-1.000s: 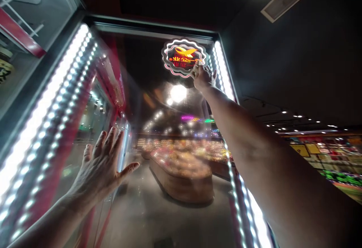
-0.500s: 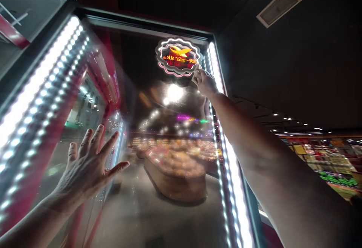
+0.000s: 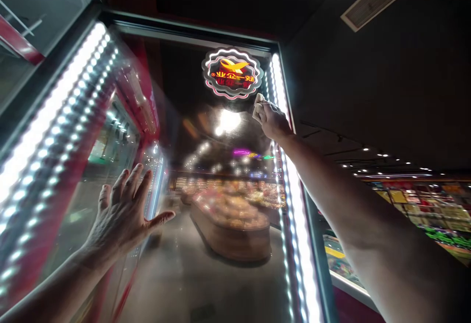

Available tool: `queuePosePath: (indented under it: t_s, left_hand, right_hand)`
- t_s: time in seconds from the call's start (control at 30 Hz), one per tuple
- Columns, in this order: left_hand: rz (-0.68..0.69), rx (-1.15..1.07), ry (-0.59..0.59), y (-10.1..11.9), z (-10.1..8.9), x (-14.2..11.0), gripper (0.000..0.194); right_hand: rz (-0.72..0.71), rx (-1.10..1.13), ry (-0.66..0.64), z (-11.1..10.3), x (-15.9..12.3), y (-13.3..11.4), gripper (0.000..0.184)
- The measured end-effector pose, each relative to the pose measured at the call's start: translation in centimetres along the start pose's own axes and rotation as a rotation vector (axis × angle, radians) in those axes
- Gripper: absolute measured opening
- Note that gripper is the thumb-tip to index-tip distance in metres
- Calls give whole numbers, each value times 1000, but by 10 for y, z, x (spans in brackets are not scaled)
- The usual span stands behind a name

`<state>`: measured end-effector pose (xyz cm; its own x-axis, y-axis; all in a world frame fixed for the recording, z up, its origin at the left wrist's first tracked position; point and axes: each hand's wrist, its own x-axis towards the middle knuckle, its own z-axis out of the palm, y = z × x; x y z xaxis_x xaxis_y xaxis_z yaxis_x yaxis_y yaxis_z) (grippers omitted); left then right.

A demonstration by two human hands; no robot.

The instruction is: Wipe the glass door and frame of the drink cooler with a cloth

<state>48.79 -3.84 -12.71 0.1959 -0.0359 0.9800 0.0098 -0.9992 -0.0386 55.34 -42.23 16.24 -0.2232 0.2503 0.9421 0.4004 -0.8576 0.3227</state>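
Note:
My right hand [image 3: 272, 118] is raised high, its fingers closed on a small, pale, folded cloth [image 3: 258, 108] at the glass panel [image 3: 221, 146]. Just above and left of the cloth is an oval sign [image 3: 232, 73] with a scalloped edge, an orange emblem and lettering. My left hand [image 3: 121, 210] is lower on the left, palm forward and fingers spread, with nothing in it. Whether its palm touches the glass I cannot tell.
Bright light strips run along the left [image 3: 55, 117] and right [image 3: 290, 166] edges of the panel, inside a dark frame [image 3: 191, 31]. A blurred, rounded display stand [image 3: 235, 242] shows in the glass. Shop shelves [image 3: 434, 207] stand far right, below a ceiling vent [image 3: 373, 0].
My right hand has moved down and slightly right with the cloth, away from the sign's lower edge. The left hand appears a little farther right, still spread. The view has shifted slightly.

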Motion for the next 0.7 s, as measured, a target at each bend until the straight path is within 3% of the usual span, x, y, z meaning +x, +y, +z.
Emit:
queuePosePath:
  t_s: [0.2, 0.37, 0.53, 0.7]
  left_hand:
    - [-15, -5, 11, 7, -1, -2, 100]
    - [-14, 3, -35, 10, -4, -3, 90]
    - [-52, -30, -39, 15, -7, -2, 89]
    - [-60, -55, -11, 20, -9, -6, 87]
  right_hand:
    - [155, -45, -17, -2, 0, -13, 37]
    - [54, 12, -29, -2, 1, -10, 36]
    - [127, 40, -5, 6, 9, -17, 37]
    - [-37, 120, -77, 11, 13, -33, 39]
